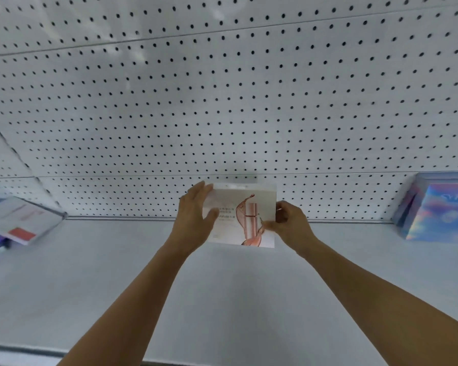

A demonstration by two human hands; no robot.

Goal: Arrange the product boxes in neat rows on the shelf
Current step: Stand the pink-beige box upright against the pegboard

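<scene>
A white product box [246, 212] with a rose-gold bottle printed on its face stands at the back of the white shelf [222, 299], against the pegboard. My left hand [195, 220] lies on the box's left side, fingers spread up its edge and thumb across the front. My right hand [288, 220] pinches the box's right edge near the lower corner. Both hands hold this one box.
A white box with a red label [21, 223] lies tilted at the far left of the shelf. A holographic blue box [439, 210] stands at the far right. The white pegboard back wall [222, 101] rises behind. The shelf's front lip [24, 351] runs along the bottom.
</scene>
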